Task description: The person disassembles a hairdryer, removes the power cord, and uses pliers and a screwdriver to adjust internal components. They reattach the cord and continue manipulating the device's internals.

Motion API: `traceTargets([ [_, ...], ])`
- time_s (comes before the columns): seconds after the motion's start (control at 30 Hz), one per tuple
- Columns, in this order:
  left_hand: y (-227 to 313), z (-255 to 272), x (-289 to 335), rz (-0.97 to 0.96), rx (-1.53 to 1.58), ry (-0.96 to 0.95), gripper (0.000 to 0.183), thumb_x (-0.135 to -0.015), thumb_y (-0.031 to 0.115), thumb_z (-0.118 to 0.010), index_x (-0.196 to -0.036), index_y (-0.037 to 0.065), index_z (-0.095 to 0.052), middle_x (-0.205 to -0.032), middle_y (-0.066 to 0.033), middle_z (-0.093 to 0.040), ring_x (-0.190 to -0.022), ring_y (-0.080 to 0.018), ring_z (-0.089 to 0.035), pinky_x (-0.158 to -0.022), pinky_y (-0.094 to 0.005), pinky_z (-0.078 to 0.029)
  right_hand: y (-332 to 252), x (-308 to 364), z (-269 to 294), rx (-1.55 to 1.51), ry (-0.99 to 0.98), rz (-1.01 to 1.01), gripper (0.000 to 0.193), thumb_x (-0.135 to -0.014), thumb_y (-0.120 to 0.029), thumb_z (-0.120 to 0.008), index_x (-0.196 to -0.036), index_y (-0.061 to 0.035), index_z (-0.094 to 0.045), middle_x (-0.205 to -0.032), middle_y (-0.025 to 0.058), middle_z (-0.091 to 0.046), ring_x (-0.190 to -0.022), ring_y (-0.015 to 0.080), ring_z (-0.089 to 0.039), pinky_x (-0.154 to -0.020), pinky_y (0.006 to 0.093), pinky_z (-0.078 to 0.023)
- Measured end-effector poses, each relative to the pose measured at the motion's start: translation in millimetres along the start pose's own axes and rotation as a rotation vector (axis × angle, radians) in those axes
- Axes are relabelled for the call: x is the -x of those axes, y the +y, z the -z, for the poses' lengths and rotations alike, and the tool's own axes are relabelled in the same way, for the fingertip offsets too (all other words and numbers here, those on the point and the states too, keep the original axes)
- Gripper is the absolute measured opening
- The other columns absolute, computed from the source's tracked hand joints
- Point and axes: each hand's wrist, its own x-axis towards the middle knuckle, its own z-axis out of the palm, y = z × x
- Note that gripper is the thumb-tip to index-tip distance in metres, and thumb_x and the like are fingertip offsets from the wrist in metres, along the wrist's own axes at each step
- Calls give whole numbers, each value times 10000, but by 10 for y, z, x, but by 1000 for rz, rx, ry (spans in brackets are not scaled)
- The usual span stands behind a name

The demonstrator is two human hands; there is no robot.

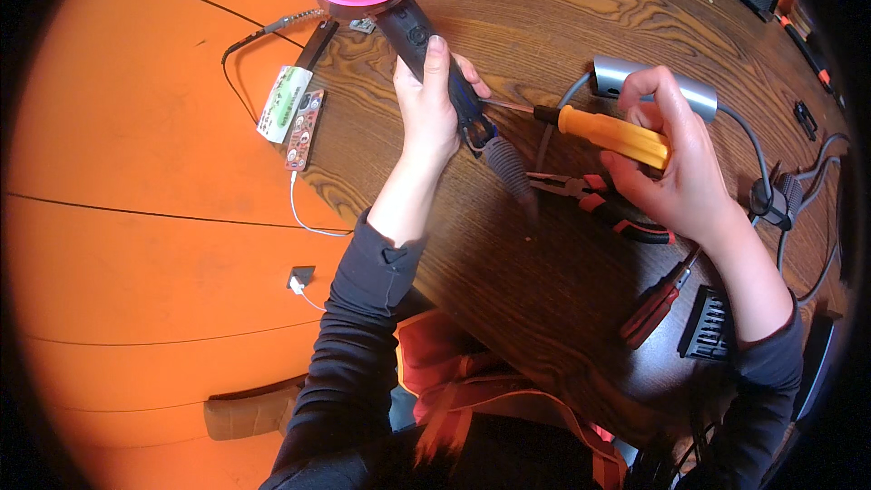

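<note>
My left hand [427, 102] is wrapped round the black handle of a hair dryer [406, 25] with a pink ring-shaped head, thumb lying along the handle. At the handle's lower end a ribbed grey cord sleeve [508, 166] hangs out, and some blue shows inside the casing. In my right hand [676, 159] is a screwdriver [610, 133] with a yellow handle, its shaft pointing left at the lower part of the dryer handle. Whether the tip touches the casing, I cannot tell. Beneath my right hand lie pliers [626, 220] with red and black grips.
A silver cylinder [699, 98] on a grey cable lies behind my right hand. Nearer me are a red-handled screwdriver [655, 310] and a black comb-like part [707, 327]. On the left edge sit a red power strip [304, 134] and a green-white box [284, 102]. Coiled cable [821, 186] lies right.
</note>
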Motion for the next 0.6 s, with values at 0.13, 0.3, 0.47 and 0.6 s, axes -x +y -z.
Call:
traceTargets([
  [0.13, -4, 2, -14, 7, 34, 36, 262, -873, 300, -491, -847, 64, -379, -601, -83, -507, -480, -171, -529, -449, -268, -451, 85, -3, -67, 85, 132, 178, 212, -711, 43, -585, -837, -46, -440, -618, 31, -531, -547, 92, -510, -496, 221, -375],
  [0.3, -12, -5, 3, 30, 14, 27, 261, -873, 303, -490, -854, 67, -380, -598, -82, -509, -466, -173, -528, -441, -265, -449, 131, 53, 3, 237, 40, -55, 192, -765, -50, -593, -886, -30, -445, -640, 88, -523, -597, 236, -564, -521, 265, -409],
  [0.47, -5, -1, -17, 17, 6, 57, 255, -872, 295, -494, -874, 66, -381, -594, -78, -511, -459, -169, -528, -439, -262, -449, 96, 38, -68, 102, 189, 110, 147, -805, -76, -545, -911, -33, -453, -649, 96, -530, -575, 234, -548, -537, 276, -407],
  [0.6, -7, -2, -8, 17, -24, 56, 253, -870, 286, -500, -881, 60, -386, -592, -70, -510, -469, -163, -530, -441, -261, -451, 56, 37, -65, 69, 89, -23, 169, -801, -51, -541, -936, -26, -443, -706, 101, -531, -592, 198, -534, -528, 269, -393],
])
